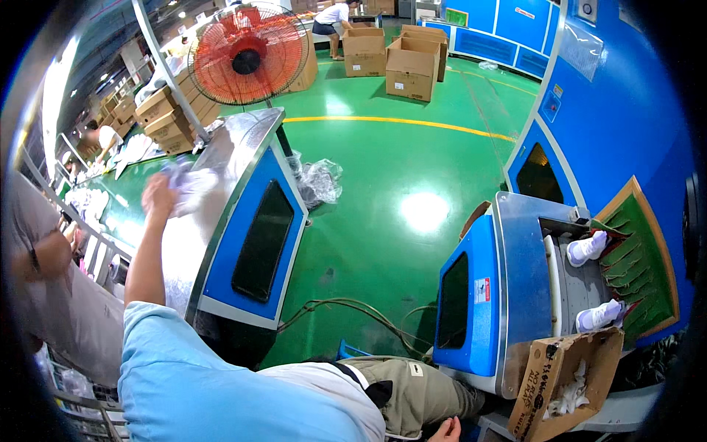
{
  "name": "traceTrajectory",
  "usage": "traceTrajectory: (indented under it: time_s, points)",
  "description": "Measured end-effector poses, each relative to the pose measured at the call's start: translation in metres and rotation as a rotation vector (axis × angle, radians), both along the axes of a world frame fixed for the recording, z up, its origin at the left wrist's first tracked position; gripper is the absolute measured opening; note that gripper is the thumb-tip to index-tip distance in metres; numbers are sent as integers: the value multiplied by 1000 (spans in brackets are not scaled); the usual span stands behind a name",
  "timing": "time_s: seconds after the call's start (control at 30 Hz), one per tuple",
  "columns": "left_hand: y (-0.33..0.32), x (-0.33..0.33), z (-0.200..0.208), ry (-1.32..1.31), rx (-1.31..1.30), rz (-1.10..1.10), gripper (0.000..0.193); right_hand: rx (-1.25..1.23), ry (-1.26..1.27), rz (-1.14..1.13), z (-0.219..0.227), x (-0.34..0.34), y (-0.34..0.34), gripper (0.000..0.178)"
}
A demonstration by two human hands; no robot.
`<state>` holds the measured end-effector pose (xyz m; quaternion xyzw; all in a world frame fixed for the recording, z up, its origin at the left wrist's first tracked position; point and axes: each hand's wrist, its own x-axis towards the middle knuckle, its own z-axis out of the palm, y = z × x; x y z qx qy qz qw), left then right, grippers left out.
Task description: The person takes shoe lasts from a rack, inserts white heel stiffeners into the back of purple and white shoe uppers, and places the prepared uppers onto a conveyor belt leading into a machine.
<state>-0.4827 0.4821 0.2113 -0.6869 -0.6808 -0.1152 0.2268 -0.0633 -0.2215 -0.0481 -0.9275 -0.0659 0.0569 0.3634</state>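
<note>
My left arm reaches out to the metal-topped bench on the left. Smeared by motion, my left hand (pixel 158 195) appears closed on a white and lavender shoe (pixel 194 190), held at or just above the metal top (pixel 180 254); contact is unclear. Low at the bottom edge, beside my trouser leg, my right hand (pixel 446 430) shows only partly, its fingers loosely apart and nothing visible in them. Two white and lavender shoes, one farther (pixel 587 249) and one nearer (pixel 598 317), rest at the opening of the blue and metal machine (pixel 526 272) on the right.
An open carton (pixel 535 387) holding white crumpled pieces stands by the machine. A red fan (pixel 247 62) rises behind the bench, near clear plastic wrap (pixel 318 180). Cables (pixel 353 302) cross the green floor. Another person (pixel 66 295) stands close at left. Cartons (pixel 410 70) stand farther off.
</note>
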Motion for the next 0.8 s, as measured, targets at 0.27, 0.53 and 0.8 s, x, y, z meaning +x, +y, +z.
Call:
traceTrajectory:
  time_s: [0.27,0.53,0.8]
  points:
    - [-29,326,-74,-236,-260,-881,29,-128,223,-348,-6,-48,-27,44]
    - [-364,784,-120,-656,-1616,-1599,63,-344,362,-700,-25,-146,-84,40]
    - [-568,964,-204,-632,-1372,-1892,77,-111,262,-930,-23,-182,-47,40]
